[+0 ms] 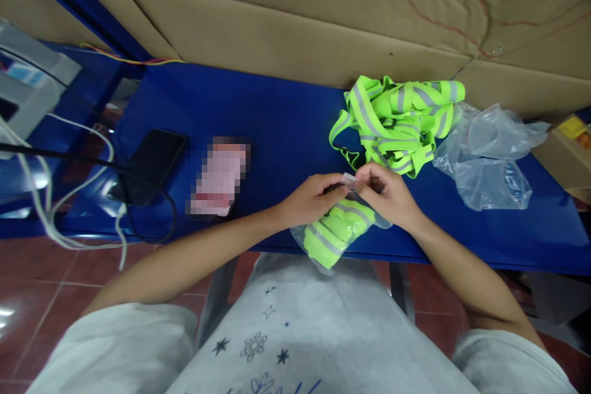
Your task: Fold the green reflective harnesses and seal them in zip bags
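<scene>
At the table's front edge, a clear plastic bag (299, 235) holds a folded neon-yellow reflective strap (330, 237) with grey stripes. My left hand (310, 198) pinches the bag's top edge between thumb and fingers. Close beside it, my right hand (388, 195) grips the same edge, its fingers curled. A whitish strip of the bag's mouth shows between the two hands; whether it is sealed I cannot tell. Just beyond my right hand lies a loose heap of neon-yellow reflective straps (401, 120).
Crumpled clear plastic bags (494, 160) lie right of the heap on the blue table (277, 117). To the left are a pixelated pink item (219, 178), a black phone (154, 157) and white cables (46, 209). A cardboard-covered wall (277, 18) closes the back.
</scene>
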`<action>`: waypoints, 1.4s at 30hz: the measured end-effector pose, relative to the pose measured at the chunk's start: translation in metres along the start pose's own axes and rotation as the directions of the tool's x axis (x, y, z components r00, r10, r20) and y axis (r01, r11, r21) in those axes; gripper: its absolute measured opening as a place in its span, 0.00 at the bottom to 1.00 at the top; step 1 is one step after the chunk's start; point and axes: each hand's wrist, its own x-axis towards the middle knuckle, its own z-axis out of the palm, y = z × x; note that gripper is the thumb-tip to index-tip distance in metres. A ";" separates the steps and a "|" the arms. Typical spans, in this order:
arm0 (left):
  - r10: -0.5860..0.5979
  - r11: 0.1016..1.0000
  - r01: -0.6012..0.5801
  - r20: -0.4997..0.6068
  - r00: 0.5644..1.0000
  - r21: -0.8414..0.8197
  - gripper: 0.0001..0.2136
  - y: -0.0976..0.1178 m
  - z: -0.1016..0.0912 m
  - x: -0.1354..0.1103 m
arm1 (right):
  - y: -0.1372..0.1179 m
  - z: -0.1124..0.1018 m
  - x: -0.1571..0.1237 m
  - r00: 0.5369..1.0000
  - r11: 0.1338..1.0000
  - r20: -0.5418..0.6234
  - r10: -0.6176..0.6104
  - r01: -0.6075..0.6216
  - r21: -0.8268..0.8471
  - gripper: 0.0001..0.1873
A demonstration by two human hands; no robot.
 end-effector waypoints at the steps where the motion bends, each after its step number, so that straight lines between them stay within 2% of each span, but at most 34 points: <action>1: 0.001 1.000 -0.001 0.004 1.000 0.012 0.12 0.000 0.000 0.000 | -0.001 0.000 0.000 1.000 1.000 0.001 -0.003 0.003 0.004 0.09; 8: 0.024 0.998 -0.025 0.010 1.000 0.061 0.13 0.000 0.001 -0.001 | -0.006 -0.001 0.000 0.999 0.999 0.008 -0.048 0.048 -0.004 0.08; 22: 0.049 0.993 -0.056 0.061 0.997 0.105 0.16 -0.001 0.000 -0.001 | -0.004 0.003 0.000 0.999 0.999 0.004 -0.034 0.034 0.024 0.07; 36: 0.036 0.992 -0.052 0.137 0.990 0.114 0.19 0.000 0.001 0.000 | -0.005 0.004 0.000 0.998 0.999 0.059 -0.015 0.013 0.030 0.05; 39: 0.037 0.990 -0.051 0.102 0.994 0.131 0.19 0.000 0.002 -0.001 | -0.007 0.003 0.000 0.998 1.000 0.061 -0.012 0.010 0.026 0.06; 42: 0.076 0.994 -0.072 -0.043 0.996 0.084 0.15 -0.002 0.006 -0.003 | -0.009 0.001 0.001 1.000 0.999 0.028 -0.012 0.011 0.035 0.07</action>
